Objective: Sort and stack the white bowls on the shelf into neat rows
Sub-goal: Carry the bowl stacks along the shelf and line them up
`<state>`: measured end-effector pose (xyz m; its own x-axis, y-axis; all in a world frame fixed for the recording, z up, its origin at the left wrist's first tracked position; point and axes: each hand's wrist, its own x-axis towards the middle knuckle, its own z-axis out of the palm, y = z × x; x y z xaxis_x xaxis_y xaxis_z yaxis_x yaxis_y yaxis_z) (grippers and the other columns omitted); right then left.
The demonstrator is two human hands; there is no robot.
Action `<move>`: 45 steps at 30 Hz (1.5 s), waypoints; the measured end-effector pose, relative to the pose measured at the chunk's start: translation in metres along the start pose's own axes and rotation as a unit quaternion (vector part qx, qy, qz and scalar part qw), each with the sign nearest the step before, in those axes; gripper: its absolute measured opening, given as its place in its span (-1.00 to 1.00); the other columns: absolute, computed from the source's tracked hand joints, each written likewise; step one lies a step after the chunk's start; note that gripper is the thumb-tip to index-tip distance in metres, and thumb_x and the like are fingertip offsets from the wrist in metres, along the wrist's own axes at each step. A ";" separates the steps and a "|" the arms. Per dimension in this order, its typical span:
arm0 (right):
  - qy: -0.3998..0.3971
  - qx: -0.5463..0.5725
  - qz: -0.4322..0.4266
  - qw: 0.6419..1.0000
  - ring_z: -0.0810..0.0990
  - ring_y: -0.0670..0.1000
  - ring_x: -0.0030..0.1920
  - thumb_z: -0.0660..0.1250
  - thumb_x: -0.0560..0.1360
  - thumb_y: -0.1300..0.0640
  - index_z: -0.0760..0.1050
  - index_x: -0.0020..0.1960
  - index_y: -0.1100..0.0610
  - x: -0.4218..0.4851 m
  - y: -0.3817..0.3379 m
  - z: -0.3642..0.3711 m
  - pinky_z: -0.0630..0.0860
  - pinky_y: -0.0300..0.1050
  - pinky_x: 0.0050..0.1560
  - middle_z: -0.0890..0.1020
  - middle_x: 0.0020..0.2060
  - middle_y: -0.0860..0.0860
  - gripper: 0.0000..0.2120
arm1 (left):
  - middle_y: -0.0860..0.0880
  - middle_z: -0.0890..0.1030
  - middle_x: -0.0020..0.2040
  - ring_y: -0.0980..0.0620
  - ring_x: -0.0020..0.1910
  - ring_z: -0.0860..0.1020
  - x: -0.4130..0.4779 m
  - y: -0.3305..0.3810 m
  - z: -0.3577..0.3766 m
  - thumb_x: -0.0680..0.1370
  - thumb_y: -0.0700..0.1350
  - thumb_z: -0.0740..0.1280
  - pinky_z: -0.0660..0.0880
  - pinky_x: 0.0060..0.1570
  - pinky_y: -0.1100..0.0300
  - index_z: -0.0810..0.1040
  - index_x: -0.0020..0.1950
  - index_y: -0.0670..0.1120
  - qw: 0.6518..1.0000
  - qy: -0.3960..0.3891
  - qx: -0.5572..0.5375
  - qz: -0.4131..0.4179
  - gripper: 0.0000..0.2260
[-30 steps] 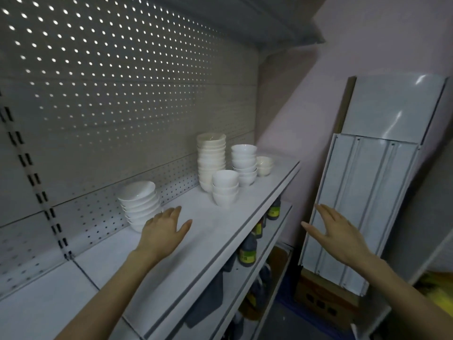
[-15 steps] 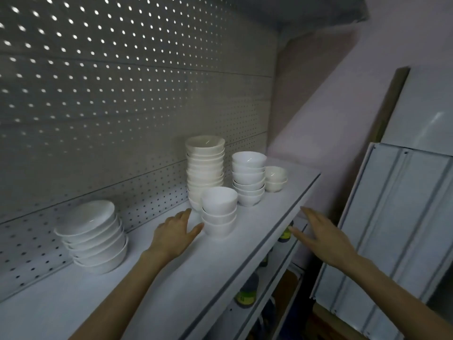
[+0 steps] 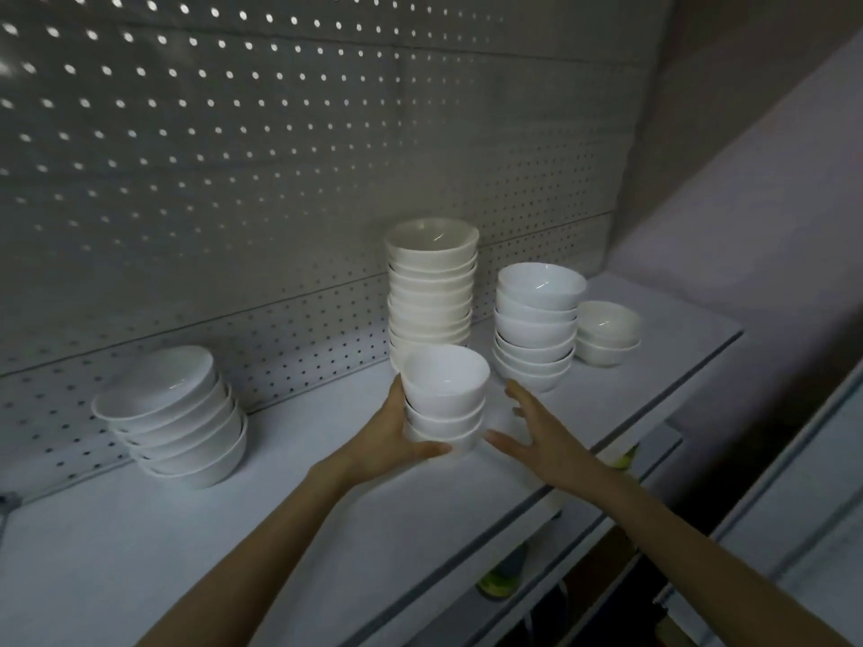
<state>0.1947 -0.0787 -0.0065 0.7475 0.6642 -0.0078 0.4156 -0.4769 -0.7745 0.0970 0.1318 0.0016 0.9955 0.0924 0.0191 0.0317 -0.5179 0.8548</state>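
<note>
A small stack of three white bowls stands mid-shelf. My left hand holds its left side, thumb curled along the bottom bowl's front. My right hand hovers just right of the stack with straight, spread fingers; I cannot tell whether it touches. Behind stands a tall stack of cream bowls. To the right are a medium stack of white bowls and a low stack of two bowls. Far left, a leaning stack of wider bowls sits by the back panel.
The white shelf runs from lower left to upper right, backed by a perforated panel. A pink wall closes the right end. Bottles with green labels stand on the lower shelf under the front edge.
My left hand moved forward and took hold of the small stack of three bowls. My right hand came up over the shelf edge to the stack's right side. The camera moved closer.
</note>
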 end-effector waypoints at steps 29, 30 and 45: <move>-0.219 0.218 -0.152 0.939 0.45 -0.21 0.27 0.59 0.17 0.26 0.17 0.37 -0.11 0.082 0.033 0.008 0.45 -0.27 0.19 0.44 0.30 -0.14 -0.06 | 0.10 0.51 0.29 0.09 0.24 0.51 -0.005 -0.008 0.047 0.21 -0.18 0.64 0.52 0.09 0.28 0.26 0.45 0.05 0.959 0.222 -0.097 -0.147 -0.09; -0.224 0.218 -0.158 0.937 0.44 -0.20 0.29 0.59 0.18 0.27 0.15 0.41 -0.09 0.081 0.030 0.007 0.45 -0.26 0.21 0.43 0.31 -0.13 -0.03 | 0.11 0.51 0.29 0.09 0.23 0.51 -0.009 -0.005 0.048 0.22 -0.20 0.64 0.53 0.10 0.28 0.27 0.45 0.05 0.957 0.231 -0.098 -0.147 -0.10; -0.226 0.242 -0.286 0.899 0.44 -0.19 0.29 0.57 0.12 -0.12 0.11 0.42 -0.26 0.045 -0.090 0.015 0.47 -0.11 0.26 0.42 0.33 -0.19 -0.01 | 0.10 0.59 0.23 0.14 0.23 0.53 -0.111 0.071 0.001 0.30 -0.27 0.56 0.53 0.13 0.24 0.42 0.34 0.03 0.911 0.392 -0.116 -0.057 -0.33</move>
<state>0.1832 0.0030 0.0537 0.1521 0.9392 0.3078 0.3088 0.2507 -0.9175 -0.0113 0.0836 0.0599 0.6145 0.7604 0.2101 0.0207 -0.2818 0.9592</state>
